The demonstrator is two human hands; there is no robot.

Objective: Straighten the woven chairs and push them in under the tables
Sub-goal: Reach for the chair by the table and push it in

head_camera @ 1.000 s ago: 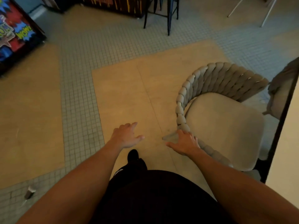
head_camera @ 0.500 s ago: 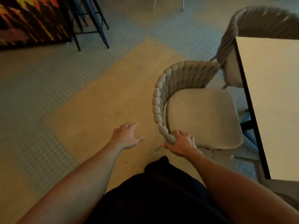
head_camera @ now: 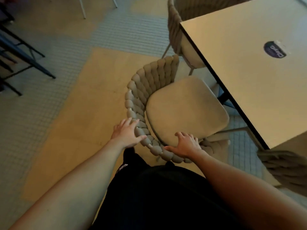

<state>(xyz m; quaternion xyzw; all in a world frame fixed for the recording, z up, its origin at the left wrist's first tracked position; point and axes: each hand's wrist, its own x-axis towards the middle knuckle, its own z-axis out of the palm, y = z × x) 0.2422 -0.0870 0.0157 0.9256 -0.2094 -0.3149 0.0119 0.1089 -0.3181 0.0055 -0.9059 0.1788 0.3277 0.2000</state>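
Left hand (head_camera: pixel 127 133) is now touching the woven chair (head_camera: pixel 166 103) too, fingers straight against its backrest. Right hand (head_camera: pixel 186 144) is still gripping the rim nearer the table (head_camera: pixel 249 67), I think.

A woven chair (head_camera: pixel 166 103) stands on the floor (head_camera: pixel 66 113) just left of the table (head_camera: pixel 249 80), its seat's right edge close to the table's left edge. A second woven chair (head_camera: pixel 176 27) stands behind it, partly under the table's far left corner. A third chair back (head_camera: pixel 285 166) lies past the table's near corner. A sticker (head_camera: pixel 275 49) lies on the tabletop.
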